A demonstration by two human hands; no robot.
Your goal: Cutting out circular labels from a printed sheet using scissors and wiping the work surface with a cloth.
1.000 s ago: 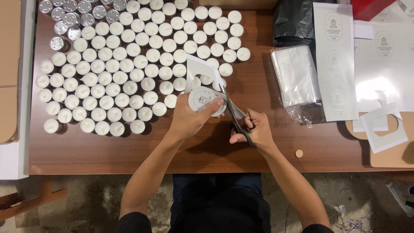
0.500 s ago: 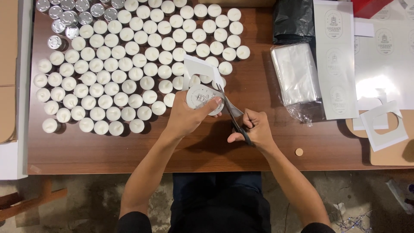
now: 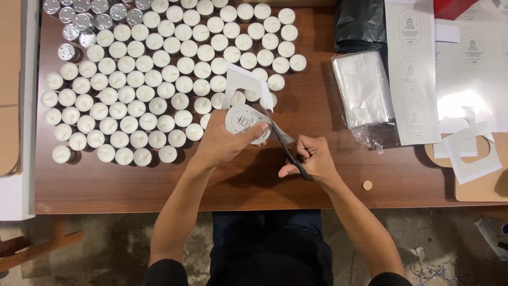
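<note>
Since a second ago, the round label (image 3: 244,121) has turned a little in the left hand (image 3: 222,143), which pinches it above the table (image 3: 159,180), beside the candles (image 3: 137,79); the right hand (image 3: 313,159) grips the scissors (image 3: 283,143), blades seemingly at the label's edge.

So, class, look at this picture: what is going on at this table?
A person is cutting a round label out of white sticker paper. The left hand grips the label sheet, while the right hand works a pair of scissors along the label's edge. A trimmed white offcut hangs off the sheet above the label. Rows of white tealight candles fill the left of the wooden table; more label sheets and a clear bag bundle lie to the right.
</note>
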